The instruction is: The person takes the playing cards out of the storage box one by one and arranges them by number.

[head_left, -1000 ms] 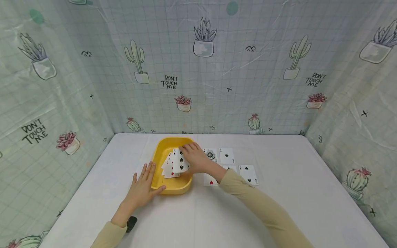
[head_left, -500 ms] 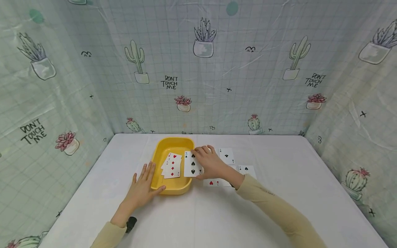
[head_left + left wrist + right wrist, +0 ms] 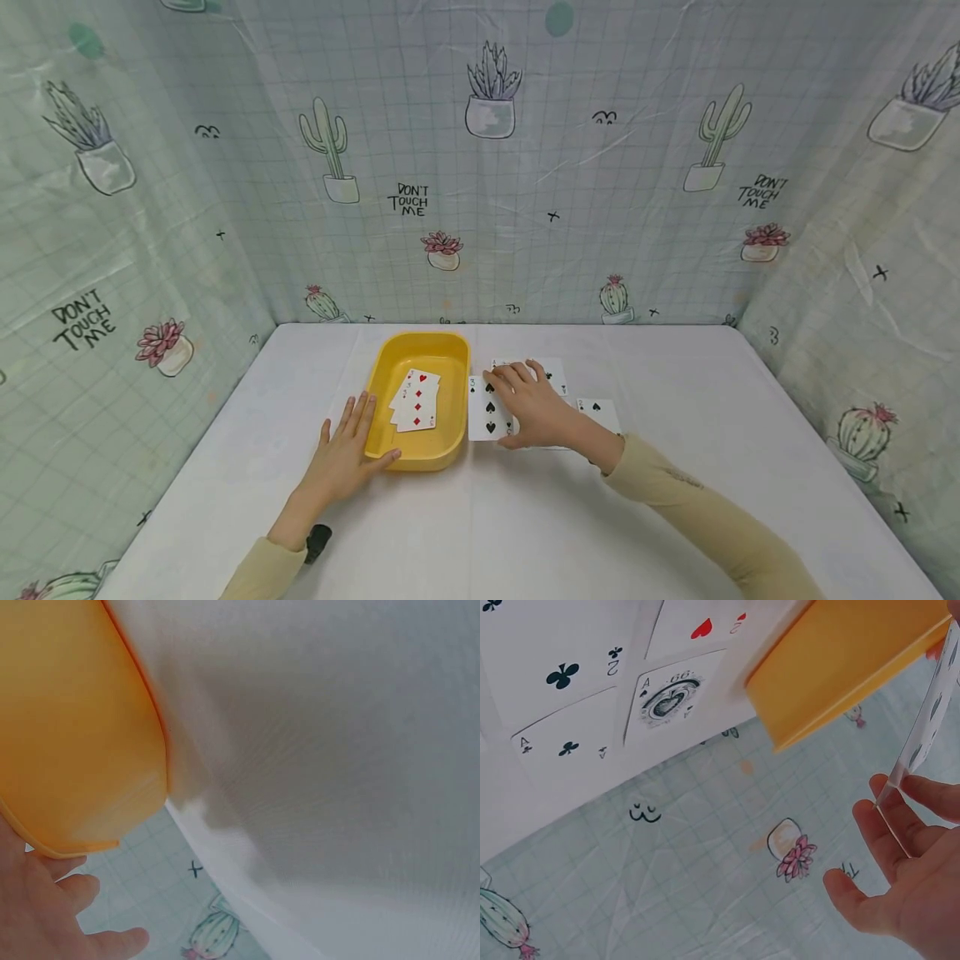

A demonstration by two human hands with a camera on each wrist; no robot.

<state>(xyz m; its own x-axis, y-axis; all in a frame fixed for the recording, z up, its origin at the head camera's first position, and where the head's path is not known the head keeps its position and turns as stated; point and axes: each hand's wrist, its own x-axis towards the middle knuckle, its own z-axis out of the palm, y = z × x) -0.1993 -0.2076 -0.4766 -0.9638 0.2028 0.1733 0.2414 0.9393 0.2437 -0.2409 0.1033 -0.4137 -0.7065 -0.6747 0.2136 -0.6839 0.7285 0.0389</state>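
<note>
My right hand pinches a three of spades playing card above the table, just right of the yellow tray. In the right wrist view this card tilts between thumb and fingers. With fingers spread, my left hand rests on the tray's left rim. Several face-up cards lie overlapped inside the tray, a red three among them. Under the right hand are laid-out cards, partly hidden in the head view: ace of spades, ace of clubs, two of hearts, two of clubs.
A two of spades lies at the right end of the nearer card row. White cloth covers the table. Behind it and at both sides hangs a cactus-print curtain. A small black object shows beside the left wrist.
The right hand has lifted the three of spades out of the tray and carried it right, past the tray's rim. The left hand has stayed on the tray.
</note>
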